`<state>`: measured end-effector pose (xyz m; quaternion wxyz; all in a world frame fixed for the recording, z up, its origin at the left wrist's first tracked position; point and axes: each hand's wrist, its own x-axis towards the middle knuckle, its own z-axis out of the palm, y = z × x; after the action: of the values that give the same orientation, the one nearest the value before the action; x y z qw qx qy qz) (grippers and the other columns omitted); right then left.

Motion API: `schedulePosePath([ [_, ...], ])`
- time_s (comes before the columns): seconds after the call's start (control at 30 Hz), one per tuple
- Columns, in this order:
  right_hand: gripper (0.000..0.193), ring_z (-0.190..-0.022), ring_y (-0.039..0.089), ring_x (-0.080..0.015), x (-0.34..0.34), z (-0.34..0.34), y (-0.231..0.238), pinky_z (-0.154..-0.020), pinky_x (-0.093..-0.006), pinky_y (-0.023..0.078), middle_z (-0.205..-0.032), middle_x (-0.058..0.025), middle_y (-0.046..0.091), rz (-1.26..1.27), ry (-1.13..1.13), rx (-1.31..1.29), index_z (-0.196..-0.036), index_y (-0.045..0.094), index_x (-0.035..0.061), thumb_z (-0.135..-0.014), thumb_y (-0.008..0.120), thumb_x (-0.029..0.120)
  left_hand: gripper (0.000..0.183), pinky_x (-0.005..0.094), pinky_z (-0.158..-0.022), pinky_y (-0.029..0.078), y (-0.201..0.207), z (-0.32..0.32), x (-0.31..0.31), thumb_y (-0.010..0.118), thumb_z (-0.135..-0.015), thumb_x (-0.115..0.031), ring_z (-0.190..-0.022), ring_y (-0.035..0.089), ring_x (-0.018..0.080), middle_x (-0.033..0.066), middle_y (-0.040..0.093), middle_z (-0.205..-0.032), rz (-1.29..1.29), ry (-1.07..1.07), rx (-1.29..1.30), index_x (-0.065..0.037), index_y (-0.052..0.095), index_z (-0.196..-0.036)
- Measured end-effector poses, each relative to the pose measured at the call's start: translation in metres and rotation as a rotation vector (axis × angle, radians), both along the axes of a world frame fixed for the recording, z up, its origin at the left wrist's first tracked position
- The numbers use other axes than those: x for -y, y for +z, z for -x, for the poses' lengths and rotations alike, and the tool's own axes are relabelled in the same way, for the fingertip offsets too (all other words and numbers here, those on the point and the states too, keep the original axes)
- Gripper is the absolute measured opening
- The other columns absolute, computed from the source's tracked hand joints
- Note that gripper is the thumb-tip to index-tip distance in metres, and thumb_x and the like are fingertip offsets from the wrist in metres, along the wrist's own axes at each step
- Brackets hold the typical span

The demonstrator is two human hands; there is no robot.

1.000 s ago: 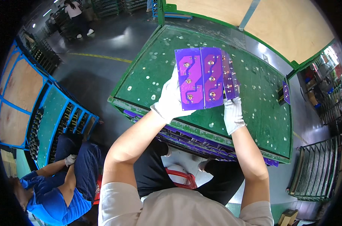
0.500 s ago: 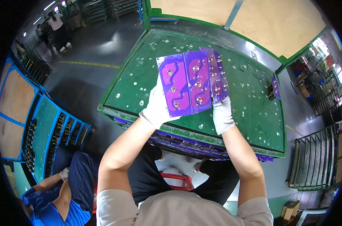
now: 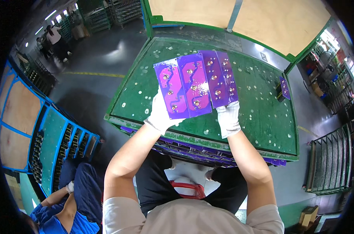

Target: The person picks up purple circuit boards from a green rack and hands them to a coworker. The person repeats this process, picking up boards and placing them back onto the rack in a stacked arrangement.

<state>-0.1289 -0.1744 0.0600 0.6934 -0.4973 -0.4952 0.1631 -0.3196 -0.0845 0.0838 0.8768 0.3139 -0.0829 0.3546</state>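
Observation:
Over the green table, my left hand (image 3: 160,112), in a white glove, grips a purple circuit board (image 3: 183,103) by its left and lower edge. This board has two panels divided by a seam, with small metal connectors and solder spots. My right hand (image 3: 228,118), gloved too, is closed on the lower end of a second purple circuit board (image 3: 222,72) of the same kind. The boards are side by side, tilted toward me, and the left one overlaps the edge of the right one. Fingers behind the boards are mostly hidden.
The green table (image 3: 138,113) has white specks and a raised rim. More purple boards (image 3: 200,150) sit on racks below its front edge. Another small purple board (image 3: 285,87) stands upright at the right. A seated person in blue (image 3: 64,210) is at lower left; wire racks (image 3: 328,160) stand right.
Both boards have shifted slightly left. The right board has turned its face more toward me, so both its panels show more widely. Both hands keep their hold.

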Motion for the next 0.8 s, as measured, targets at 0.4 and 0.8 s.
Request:
schedulePosePath([
  [0.4,0.044,-0.095,0.062,-0.0215,0.010,0.009,0.012,-0.082,-0.0358,0.049,-0.108,-0.0107,0.064,-0.152,-0.202,0.196,-0.118,0.056,0.0034,-0.084,0.069,0.028,0.039,0.0456,-0.096,0.046,-0.004,-0.002,-0.003,0.032,-0.099,-0.028,-0.115,0.053,0.0257,0.0115,0.053,-0.126,-0.175,0.258,-0.305,-0.007,0.044,-0.130],
  [0.8,0.059,-0.110,0.055,-0.0174,0.013,0.018,0.010,-0.095,-0.0325,0.045,-0.124,-0.0098,0.055,-0.235,0.092,-0.220,-0.132,0.041,-0.0004,-0.084,0.070,0.019,0.051,0.0508,-0.101,0.041,-0.002,-0.003,-0.006,0.030,-0.098,-0.043,-0.123,0.047,0.0296,0.0124,0.048,-0.134,0.222,-0.097,-0.058,-0.010,0.039,-0.136],
])
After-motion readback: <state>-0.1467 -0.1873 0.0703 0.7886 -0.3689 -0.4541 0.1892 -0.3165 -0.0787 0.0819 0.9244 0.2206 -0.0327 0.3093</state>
